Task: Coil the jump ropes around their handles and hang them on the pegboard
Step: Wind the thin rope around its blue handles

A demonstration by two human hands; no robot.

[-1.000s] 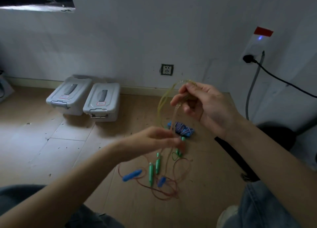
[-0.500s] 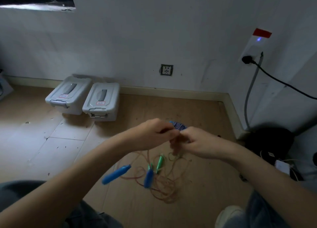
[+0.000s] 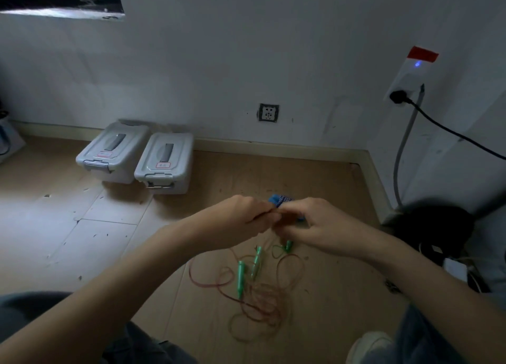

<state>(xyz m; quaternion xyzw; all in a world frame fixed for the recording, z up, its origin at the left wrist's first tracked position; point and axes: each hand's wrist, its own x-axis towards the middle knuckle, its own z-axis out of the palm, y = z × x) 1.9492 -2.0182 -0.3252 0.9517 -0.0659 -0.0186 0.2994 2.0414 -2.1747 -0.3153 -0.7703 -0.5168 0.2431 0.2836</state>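
Green plastic handles point(image 3: 241, 277) and thin reddish ropes point(image 3: 262, 295) lay loose on the wooden floor point(image 3: 109, 240), lower centre. Left hand point(image 3: 241, 218) and right hand point(image 3: 315, 226) were closed together mid-frame; their hold was hidden. No pegboard showed; most work remained.

whatever the left hand point(image 3: 241, 217) and right hand point(image 3: 315, 226) pinch is hidden, perhaps rope.

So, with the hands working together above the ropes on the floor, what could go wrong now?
1. The reddish ropes lie tangled with the green handles; pulling one may drag the others.
2. The left hand and right hand hide the blue handle, so a loop could slip unseen.
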